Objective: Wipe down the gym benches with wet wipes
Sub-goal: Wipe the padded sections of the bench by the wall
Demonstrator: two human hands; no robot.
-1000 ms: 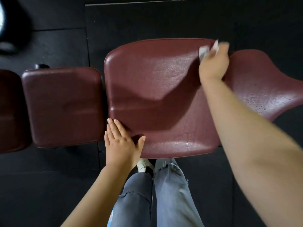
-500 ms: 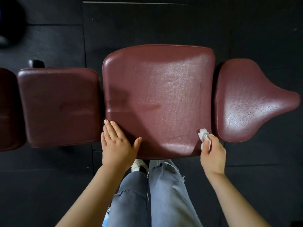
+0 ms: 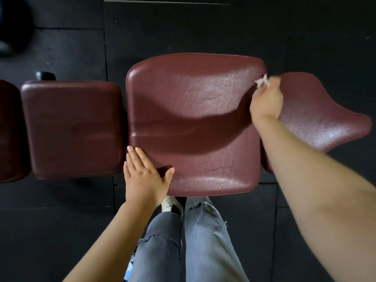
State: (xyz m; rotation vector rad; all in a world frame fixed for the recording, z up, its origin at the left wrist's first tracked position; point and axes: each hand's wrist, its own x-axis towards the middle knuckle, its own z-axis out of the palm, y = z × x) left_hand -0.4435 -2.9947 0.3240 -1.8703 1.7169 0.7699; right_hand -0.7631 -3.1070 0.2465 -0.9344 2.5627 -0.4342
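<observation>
A dark red padded gym bench lies across the view in sections. Its large middle pad [image 3: 193, 94] shines with a damp sheen. My right hand [image 3: 266, 100] grips a crumpled white wet wipe [image 3: 262, 82] at the far right edge of that pad, by the gap to the tapered end pad [image 3: 325, 123]. Most of the wipe is hidden under my fingers. My left hand [image 3: 142, 176] rests flat, fingers straight, on the near left corner of the middle pad.
A smaller square pad [image 3: 71, 129] sits left of the middle pad, with another pad's edge [image 3: 8, 131] at the far left. Black rubber floor tiles [image 3: 183, 27] surround the bench. My legs in grey jeans [image 3: 183, 241] stand against its near edge.
My right hand has swept with the wipe from the near right corner of the middle pad up to its far right edge. My left hand has stayed put.
</observation>
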